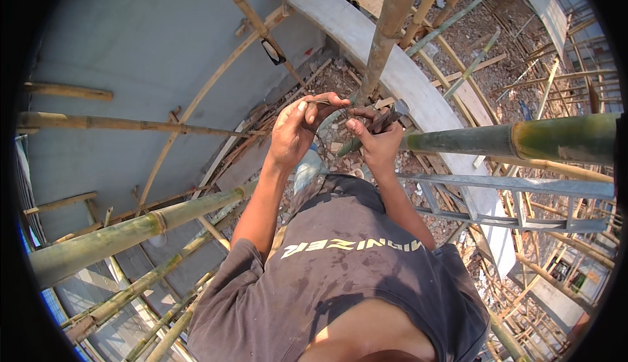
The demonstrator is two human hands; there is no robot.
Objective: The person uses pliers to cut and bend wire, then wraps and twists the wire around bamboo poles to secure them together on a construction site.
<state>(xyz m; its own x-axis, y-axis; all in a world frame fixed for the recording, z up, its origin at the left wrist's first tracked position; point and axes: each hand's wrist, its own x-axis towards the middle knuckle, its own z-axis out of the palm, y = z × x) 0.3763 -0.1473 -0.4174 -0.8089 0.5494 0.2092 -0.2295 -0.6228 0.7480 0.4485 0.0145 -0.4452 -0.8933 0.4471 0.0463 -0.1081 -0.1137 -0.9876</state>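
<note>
Left to right: in left hand (pixel 292 129), pinches thin wire (pixel 318 101) near upright bamboo pole (pixel 392 18); in right hand (pixel 382 144), just beside, clamps dark metal-headed tool (pixel 399 107), kind unclear. Apparently prepares a tie; probably calls next for passing wire around pole and twisting

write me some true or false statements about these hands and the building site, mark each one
1. The right hand is empty. False: it holds a dark tool with a metal end.
2. The left hand holds a thin strand. True.
3. A thick green bamboo pole reaches toward the picture's right edge. True.
4. The grey wall fills the right side. False: it is on the left.
5. A grey ladder-like frame shows on the right. True.
</note>
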